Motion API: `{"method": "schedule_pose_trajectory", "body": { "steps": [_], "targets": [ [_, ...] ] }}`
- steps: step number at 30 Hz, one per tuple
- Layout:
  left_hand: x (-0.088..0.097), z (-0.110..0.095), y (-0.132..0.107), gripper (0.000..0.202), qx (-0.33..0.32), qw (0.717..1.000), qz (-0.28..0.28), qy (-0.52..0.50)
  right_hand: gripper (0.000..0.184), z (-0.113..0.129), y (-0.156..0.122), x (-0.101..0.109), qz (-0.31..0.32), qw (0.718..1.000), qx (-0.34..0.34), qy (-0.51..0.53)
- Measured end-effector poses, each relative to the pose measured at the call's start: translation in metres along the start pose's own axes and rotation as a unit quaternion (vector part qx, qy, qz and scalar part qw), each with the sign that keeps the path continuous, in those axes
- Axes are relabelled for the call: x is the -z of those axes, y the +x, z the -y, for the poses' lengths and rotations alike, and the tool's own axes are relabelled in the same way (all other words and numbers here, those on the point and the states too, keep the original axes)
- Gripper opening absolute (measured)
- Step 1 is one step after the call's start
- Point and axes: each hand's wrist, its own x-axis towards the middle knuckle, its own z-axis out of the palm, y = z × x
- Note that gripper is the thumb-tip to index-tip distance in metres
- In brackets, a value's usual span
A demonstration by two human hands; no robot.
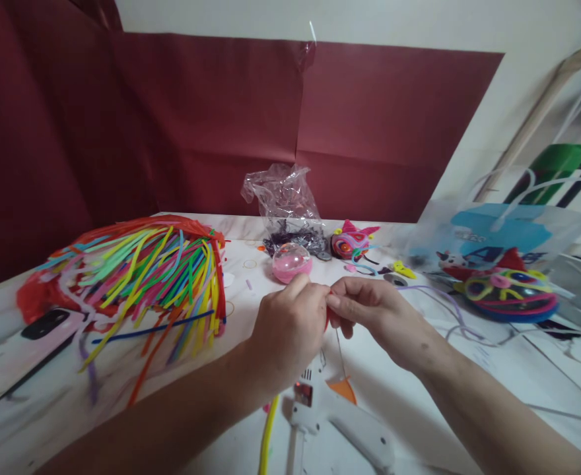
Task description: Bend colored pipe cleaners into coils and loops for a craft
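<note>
Right hand (364, 303) pinches a red strip (327, 320); left hand (290, 320), its grip unclear, has a pink ball (292, 265) at twelve o'clock.

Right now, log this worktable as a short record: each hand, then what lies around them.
Left hand: curled at the small red piece, fingertips hidden
Right hand: thumb and forefinger pinched at the small red piece
Just beyond: pink-and-clear ball
Nearer the wearer: white gun-shaped tool, yellow pipe cleaner
Left side: multicoloured pipe cleaners, phone
Right side: decorated figure, translucent carrier bag
Back: crinkled clear bag
Unclear: the red piece's shape, mostly covered
</note>
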Motion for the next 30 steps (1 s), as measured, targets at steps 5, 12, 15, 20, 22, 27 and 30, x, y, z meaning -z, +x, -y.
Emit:
{"method": "schedule_pose_trajectory", "body": {
  "steps": [5,12,15,20,22,27,30],
  "targets": [
    [0.0016,-0.0019,-0.0004,0.023,0.020,0.999,0.017,-0.038,0.030,-0.0015,0.0009,0.0021,-0.015,1.000,0.025,-0.001],
    [0.0021,-0.0005,0.0007,0.019,0.030,0.999,0.007,-0.034,0.026,-0.0033,-0.0010,0.0003,-0.053,0.994,0.075,-0.065],
    [0.0022,0.0012,0.0009,0.016,0.032,0.999,0.010,-0.031,0.026,-0.0019,-0.0018,0.0006,-0.030,0.992,0.074,-0.097],
    [0.0020,0.0020,0.0000,0.014,0.025,0.999,-0.001,-0.039,0.025,0.0002,-0.0028,0.0046,0.006,0.986,0.092,-0.139],
    [0.0015,0.0026,-0.0002,0.014,0.022,0.999,-0.009,-0.046,0.020,0.0001,-0.0031,0.0064,0.013,0.982,0.099,-0.159],
    [0.0018,0.0035,0.0002,0.017,0.009,0.997,-0.012,-0.074,0.018,-0.0012,-0.0043,0.0078,-0.007,0.979,0.106,-0.171],
    [0.0034,0.0020,0.0005,0.017,0.004,0.996,-0.003,-0.085,0.021,0.0006,-0.0049,0.0053,-0.038,0.982,0.108,-0.150]
  ]
}}
